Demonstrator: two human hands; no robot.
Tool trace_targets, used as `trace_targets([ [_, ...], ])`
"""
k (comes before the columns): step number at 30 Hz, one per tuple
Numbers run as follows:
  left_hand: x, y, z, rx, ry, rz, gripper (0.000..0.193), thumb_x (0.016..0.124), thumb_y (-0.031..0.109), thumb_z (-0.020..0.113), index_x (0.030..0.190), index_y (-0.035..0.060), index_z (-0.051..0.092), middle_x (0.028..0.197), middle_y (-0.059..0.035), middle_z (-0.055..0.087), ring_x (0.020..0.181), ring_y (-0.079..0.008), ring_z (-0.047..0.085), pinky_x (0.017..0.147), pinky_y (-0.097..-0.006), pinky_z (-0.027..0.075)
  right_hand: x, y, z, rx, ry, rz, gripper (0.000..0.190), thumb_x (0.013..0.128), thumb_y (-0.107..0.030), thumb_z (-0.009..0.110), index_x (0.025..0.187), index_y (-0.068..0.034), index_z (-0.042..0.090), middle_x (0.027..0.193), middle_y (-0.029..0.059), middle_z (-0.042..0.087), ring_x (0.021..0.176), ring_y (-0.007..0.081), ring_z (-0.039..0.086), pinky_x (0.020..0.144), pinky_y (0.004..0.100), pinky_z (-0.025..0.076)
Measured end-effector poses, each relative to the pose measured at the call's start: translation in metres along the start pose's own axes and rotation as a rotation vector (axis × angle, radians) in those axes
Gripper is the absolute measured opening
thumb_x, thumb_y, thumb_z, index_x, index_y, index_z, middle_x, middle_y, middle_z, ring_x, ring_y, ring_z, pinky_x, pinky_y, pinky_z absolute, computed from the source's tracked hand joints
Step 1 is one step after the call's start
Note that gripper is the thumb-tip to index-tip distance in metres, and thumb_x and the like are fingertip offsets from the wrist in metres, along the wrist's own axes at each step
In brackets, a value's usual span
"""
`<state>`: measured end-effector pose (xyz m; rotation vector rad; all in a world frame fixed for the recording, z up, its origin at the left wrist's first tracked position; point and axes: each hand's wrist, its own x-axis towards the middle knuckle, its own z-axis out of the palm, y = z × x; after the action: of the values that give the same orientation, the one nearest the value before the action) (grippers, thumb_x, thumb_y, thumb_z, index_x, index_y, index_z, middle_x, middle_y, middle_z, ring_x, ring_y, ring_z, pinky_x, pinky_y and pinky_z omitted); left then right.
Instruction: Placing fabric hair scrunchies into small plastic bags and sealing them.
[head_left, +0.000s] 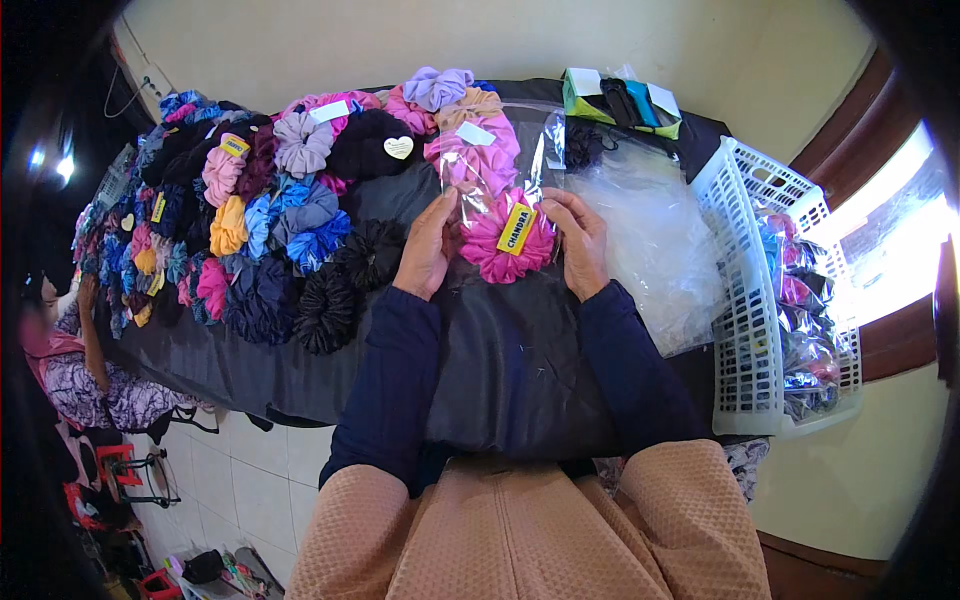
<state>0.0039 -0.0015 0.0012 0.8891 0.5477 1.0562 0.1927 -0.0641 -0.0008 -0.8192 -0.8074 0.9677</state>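
Between both hands is a clear plastic bag (541, 161) with a bright pink scrunchie (491, 251) at its lower end, bearing a yellow tag (517, 229). My left hand (429, 244) grips the bag's left edge, and my right hand (579, 236) pinches its right edge. Under or behind the bag's upper part show a lighter pink scrunchie (495, 161) with a white tag, and a peach one (469, 106). A lilac scrunchie (437, 88) lies just beyond them. To the right of my right hand spreads a pile of clear plastic bags (645, 232).
Many coloured scrunchies (259, 300) cover the left of the black-covered table (300, 382). A white plastic basket (750, 300) holding bagged items stands at the right. A green-edged box (585, 97) sits at the back. Another person (94, 360) is at the far left.
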Motion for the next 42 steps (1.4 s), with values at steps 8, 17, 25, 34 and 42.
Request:
trace_targets([
  [8, -0.003, -0.001, 0.0, 0.123, 0.014, -0.067, 0.025, 0.087, 0.017, 0.063, 0.108, 0.0039, 0.061, 0.098, -0.0023, 0.064, 0.087, -0.0094, 0.059, 0.08, -0.0217, 0.044, 0.001, 0.002, -0.004, -0.108, -0.029, 0.01, 0.014, 0.083, -0.008, 0.063, 0.093, 0.001, 0.066, 0.084, 0.0005, 0.061, 0.076, 0.0065, 0.055, 0.071, 0.0192, 0.045],
  [17, -0.004, 0.006, -0.002, 0.207, 0.016, 0.043, 0.025, 0.087, 0.013, 0.062, 0.109, 0.0007, 0.059, 0.1, -0.0045, 0.064, 0.088, -0.0103, 0.059, 0.082, -0.0224, 0.044, 0.0, -0.007, -0.006, -0.236, 0.001, 0.004, 0.013, 0.083, -0.007, 0.063, 0.092, 0.002, 0.065, 0.083, 0.0005, 0.063, 0.076, 0.0067, 0.055, 0.069, 0.0197, 0.043],
  [25, -0.003, -0.007, 0.011, 0.356, 0.098, 0.291, 0.03, 0.086, 0.015, 0.063, 0.111, 0.0016, 0.056, 0.103, -0.0031, 0.058, 0.095, -0.0118, 0.056, 0.083, -0.0231, 0.043, 0.002, -0.001, -0.001, -0.055, 0.13, -0.199, 0.011, 0.084, -0.004, 0.061, 0.093, 0.002, 0.065, 0.083, 0.001, 0.062, 0.078, 0.008, 0.055, 0.071, 0.0203, 0.043],
  [34, -0.015, 0.0, 0.025, 0.425, -0.131, 0.156, 0.053, 0.082, 0.023, 0.067, 0.126, 0.0016, 0.047, 0.119, -0.0071, 0.052, 0.11, -0.0156, 0.048, 0.095, -0.0278, 0.036, -0.016, -0.014, 0.017, -0.552, -0.125, -0.378, 0.027, 0.081, -0.009, 0.064, 0.107, -0.001, 0.062, 0.109, 0.0112, 0.059, 0.099, 0.0184, 0.056, 0.082, 0.0276, 0.044],
  [42, -0.016, 0.003, 0.027, 0.364, -0.136, 0.163, 0.058, 0.083, 0.026, 0.065, 0.131, 0.0006, 0.041, 0.124, -0.0101, 0.05, 0.117, -0.0178, 0.047, 0.1, -0.0295, 0.034, -0.022, -0.02, 0.024, -0.73, -0.232, -0.577, 0.034, 0.078, -0.013, 0.067, 0.109, -0.003, 0.062, 0.115, 0.0131, 0.058, 0.109, 0.0256, 0.052, 0.094, 0.0338, 0.04],
])
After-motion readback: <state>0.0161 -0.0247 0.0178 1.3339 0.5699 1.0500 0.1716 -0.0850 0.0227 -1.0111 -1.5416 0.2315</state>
